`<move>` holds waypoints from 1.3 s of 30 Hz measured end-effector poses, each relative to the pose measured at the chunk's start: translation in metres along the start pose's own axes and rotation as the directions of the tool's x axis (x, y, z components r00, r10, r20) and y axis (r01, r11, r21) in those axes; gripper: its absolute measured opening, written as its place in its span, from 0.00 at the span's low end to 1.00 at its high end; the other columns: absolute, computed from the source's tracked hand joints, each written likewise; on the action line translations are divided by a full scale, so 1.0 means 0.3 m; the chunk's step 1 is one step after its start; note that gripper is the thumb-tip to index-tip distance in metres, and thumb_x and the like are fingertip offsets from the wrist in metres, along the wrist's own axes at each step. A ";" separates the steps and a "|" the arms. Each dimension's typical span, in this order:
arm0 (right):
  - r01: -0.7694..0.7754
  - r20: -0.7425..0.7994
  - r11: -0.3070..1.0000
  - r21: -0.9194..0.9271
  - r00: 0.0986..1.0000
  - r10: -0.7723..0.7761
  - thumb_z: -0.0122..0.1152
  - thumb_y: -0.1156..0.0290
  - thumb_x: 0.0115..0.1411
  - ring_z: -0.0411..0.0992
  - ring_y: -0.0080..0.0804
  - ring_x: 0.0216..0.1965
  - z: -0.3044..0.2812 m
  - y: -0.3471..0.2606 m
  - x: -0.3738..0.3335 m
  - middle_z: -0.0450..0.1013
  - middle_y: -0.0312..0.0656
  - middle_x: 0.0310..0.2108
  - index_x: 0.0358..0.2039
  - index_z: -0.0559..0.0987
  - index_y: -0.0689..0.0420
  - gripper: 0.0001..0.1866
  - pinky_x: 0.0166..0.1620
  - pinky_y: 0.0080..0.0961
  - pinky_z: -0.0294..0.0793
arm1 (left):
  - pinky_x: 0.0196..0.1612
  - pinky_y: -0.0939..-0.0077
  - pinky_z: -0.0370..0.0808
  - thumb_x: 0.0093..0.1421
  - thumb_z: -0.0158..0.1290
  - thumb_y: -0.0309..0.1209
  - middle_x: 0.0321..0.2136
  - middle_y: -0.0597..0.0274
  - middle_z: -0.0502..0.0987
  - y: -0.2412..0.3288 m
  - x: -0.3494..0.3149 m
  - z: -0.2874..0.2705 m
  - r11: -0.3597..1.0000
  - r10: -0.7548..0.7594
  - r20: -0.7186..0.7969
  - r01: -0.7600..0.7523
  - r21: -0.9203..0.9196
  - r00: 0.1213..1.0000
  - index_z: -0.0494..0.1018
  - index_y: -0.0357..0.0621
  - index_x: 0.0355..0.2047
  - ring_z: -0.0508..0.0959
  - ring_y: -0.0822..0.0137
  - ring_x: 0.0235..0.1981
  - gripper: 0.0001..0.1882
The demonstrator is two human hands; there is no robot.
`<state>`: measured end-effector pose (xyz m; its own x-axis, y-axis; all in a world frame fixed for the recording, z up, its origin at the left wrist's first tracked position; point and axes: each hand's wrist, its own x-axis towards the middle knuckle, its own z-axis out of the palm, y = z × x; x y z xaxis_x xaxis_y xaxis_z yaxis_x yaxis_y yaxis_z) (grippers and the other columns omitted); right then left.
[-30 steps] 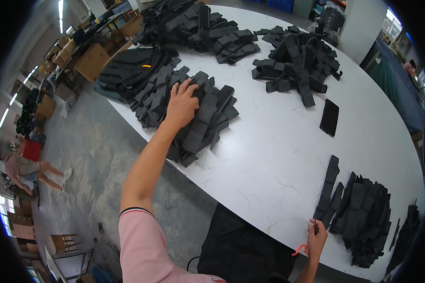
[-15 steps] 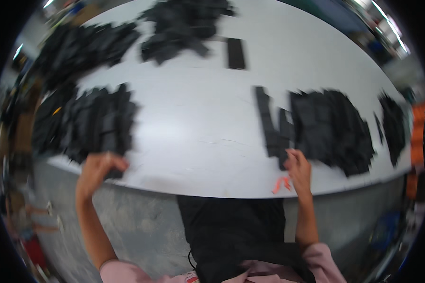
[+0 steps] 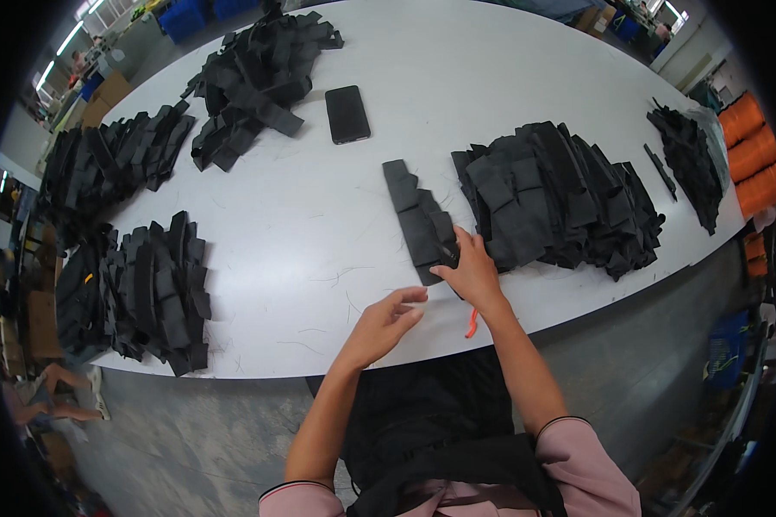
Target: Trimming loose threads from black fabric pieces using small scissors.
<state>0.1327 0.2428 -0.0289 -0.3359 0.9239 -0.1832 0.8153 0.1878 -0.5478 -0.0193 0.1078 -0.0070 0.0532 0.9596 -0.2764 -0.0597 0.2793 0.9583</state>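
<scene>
My left hand [image 3: 382, 327] hovers over the table's near edge, fingers and thumb apart and holding nothing. My right hand [image 3: 472, 270] is closed at the near end of a small overlapping group of black fabric strips [image 3: 416, 215], thumb and forefinger on either side of a strip. Its palm side is hidden, so anything else inside cannot be made out. A short orange ribbon [image 3: 472, 324] shows just below this hand; what it is attached to is hidden. Right of the hand lies a large overlapping pile of black fabric strips [image 3: 526, 198].
On the white table [image 3: 284, 250], more black strips lie in a near-left pile [image 3: 155, 289], a far-left pile [image 3: 116, 159] and a loose heap [image 3: 259, 82]. A black phone [image 3: 347, 115] lies beyond. Thin dark pieces [image 3: 691, 164] and orange rolls [image 3: 753, 153] are at right.
My left hand has come from the left pile toward the middle. My right hand has moved left onto the small group of strips. The view has turned, shifting the table's contents leftward.
</scene>
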 end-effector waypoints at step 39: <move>-0.133 0.296 0.509 0.850 0.921 -0.254 0.51 0.79 0.57 0.56 0.12 0.13 0.001 -0.063 -0.231 0.67 0.33 0.22 0.41 0.74 0.65 0.11 0.15 0.11 0.52 | 0.47 0.76 0.69 0.53 0.57 0.41 0.43 0.50 0.72 -0.093 -0.004 0.155 0.972 0.032 -0.561 -0.155 -0.174 0.827 0.50 0.38 0.62 0.73 0.65 0.43 0.42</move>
<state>0.1406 0.1751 -0.0062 -0.6562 0.7041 -0.2712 0.0584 -0.3110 -0.9486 0.0286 0.0971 -0.0300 -0.5171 0.8220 -0.2388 -0.2397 0.1288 0.9623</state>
